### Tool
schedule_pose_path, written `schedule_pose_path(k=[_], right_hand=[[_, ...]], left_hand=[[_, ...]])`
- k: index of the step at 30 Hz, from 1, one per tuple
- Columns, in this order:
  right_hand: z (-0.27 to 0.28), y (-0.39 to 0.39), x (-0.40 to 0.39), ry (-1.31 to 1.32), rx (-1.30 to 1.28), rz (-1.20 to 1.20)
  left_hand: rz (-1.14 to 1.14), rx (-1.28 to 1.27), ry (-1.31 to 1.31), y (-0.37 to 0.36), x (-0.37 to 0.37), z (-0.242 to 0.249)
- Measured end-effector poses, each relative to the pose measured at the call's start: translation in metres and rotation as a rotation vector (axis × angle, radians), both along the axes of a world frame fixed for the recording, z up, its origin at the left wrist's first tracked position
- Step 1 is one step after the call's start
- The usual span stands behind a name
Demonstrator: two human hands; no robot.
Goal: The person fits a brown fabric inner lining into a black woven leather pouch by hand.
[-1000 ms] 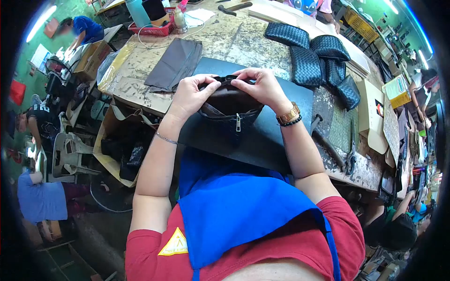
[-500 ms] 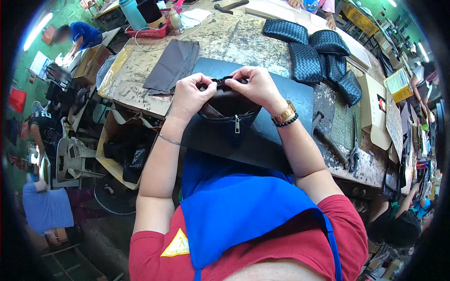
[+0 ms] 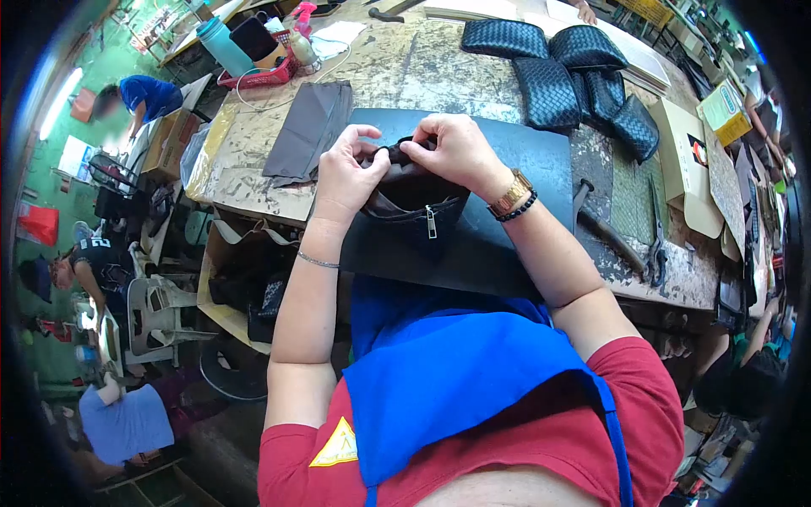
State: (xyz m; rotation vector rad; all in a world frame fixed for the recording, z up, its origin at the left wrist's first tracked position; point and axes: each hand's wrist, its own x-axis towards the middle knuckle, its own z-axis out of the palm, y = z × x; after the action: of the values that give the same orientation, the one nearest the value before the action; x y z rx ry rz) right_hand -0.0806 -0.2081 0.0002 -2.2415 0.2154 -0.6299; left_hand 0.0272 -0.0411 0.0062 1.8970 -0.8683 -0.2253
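A dark zip pouch (image 3: 410, 209) stands with its mouth open over a smooth black board (image 3: 536, 173) at the table's front edge. From its near rim hangs a silver zipper pull (image 3: 432, 223). My left hand (image 3: 353, 169) pinches the pouch's far rim between thumb and fingers. Close beside it, my right hand (image 3: 456, 154) grips the same rim, and the thumbs almost meet. Folds of brown lining show inside; the pouch's bottom is hidden from me.
Several black woven pouches (image 3: 549, 93) are piled at the back right. Dark folded sheets (image 3: 310, 131) lie left of the board. A hammer (image 3: 610, 235) and scissors (image 3: 656, 245) rest at right. A red basket (image 3: 258, 78) holds a bottle. Other people work at left.
My view has shifted slightly, so the surroundings appear moved. Both hands keep hold of the pouch rim; the left index finger looks a little more raised.
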Motion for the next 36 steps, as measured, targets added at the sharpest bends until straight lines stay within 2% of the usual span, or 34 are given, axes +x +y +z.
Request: schedule_pose_path(k=[3,8,17,23,26,28,29,31,32,35,36], right_hand=[[-0.003,0.0,-0.001,-0.036,-0.011,0.003],[-0.002,0.004,-0.012,-0.161,-0.09,0.035],[0.002,0.007,-0.014,-0.035,-0.133,-0.098],[-0.002,0.006,-0.012,-0.049,-0.104,-0.109],[0.002,0.005,-0.012,0.039,-0.115,-0.132],[-0.003,0.002,-0.008,-0.149,-0.055,-0.049],[-0.004,0.0,-0.006,-0.244,-0.026,-0.007],[0.017,-0.004,-0.011,-0.019,0.013,0.145],[0.027,-0.006,-0.013,0.101,0.026,0.224],[0.041,-0.007,-0.014,0.096,-0.052,0.168],[0.046,-0.006,-0.014,0.1,-0.082,0.132]], left_hand=[[-0.085,0.014,-0.052,-0.003,0.0,-0.002],[-0.048,0.053,-0.115,-0.002,0.007,-0.006],[-0.018,0.109,-0.151,-0.001,0.0,-0.005],[-0.018,0.128,-0.154,-0.003,-0.002,-0.004],[-0.052,0.136,-0.193,-0.002,-0.002,-0.003],[-0.085,0.151,-0.206,-0.001,-0.004,0.004],[-0.141,0.16,-0.311,-0.001,-0.001,0.006],[-0.255,0.172,-0.517,0.0,0.009,0.014],[-0.33,0.192,-0.515,-0.001,0.012,0.023],[-0.387,0.256,-0.628,-0.008,0.017,0.045],[-0.323,0.251,-0.65,-0.007,0.015,0.044]])
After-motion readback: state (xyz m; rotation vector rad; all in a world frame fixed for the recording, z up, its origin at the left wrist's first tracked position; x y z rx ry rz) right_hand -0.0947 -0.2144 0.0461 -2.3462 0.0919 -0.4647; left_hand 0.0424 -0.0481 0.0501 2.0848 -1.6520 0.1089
